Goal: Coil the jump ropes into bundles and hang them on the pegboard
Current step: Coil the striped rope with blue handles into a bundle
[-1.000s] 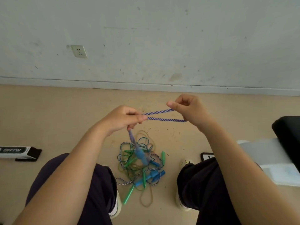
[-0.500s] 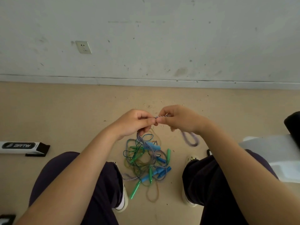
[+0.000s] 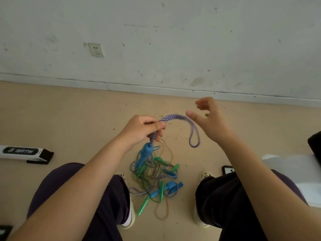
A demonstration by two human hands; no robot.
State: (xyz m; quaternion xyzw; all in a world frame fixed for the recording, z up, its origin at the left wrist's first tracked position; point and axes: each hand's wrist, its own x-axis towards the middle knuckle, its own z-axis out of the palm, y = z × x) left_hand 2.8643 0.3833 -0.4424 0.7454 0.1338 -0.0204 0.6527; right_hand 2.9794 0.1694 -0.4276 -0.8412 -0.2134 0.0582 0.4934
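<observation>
Above the tangled rope pile (image 3: 154, 178): right hand (image 3: 211, 121) just released, fingers spread; left hand (image 3: 141, 130) pinching striped rope (image 3: 175, 117), 1 loop dangling, coil unfinished.

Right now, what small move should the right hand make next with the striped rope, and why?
Probably the right hand should close on the hanging loop and fold it back toward the left hand. The right hand is open beside the striped rope, which only the left hand grips, so the loop dangles loose.
</observation>
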